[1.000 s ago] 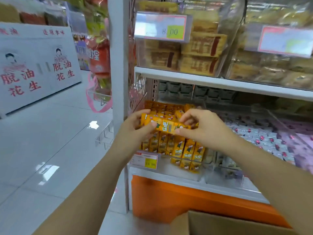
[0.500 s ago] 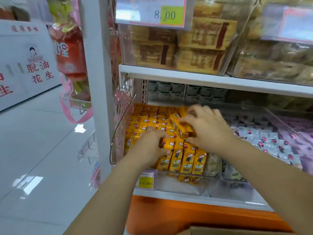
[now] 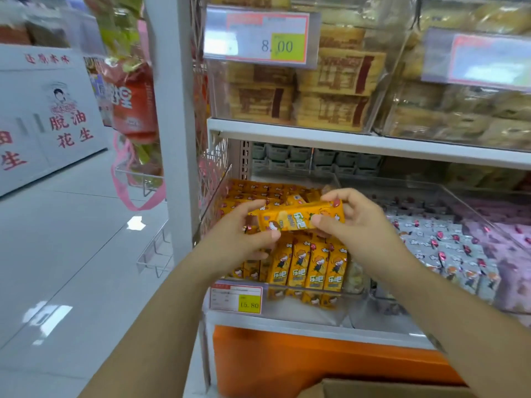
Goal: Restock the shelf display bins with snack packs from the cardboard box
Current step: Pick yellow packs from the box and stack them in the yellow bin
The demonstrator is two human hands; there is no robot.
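One orange snack pack hangs crosswise just above the clear bin, ends pinched by fingers of the left hand and right hand; below the bin, apparently the cardboard box.

the pack in the middle is orange-yellow with a cartoon kid and pale lettering; rows under it have the same print; grey packs on the right are silvery with red dots; purple packs far right; near tag white, red border, yellow square; panel bright orange; box plain brown; tan packs up top, brown blocks
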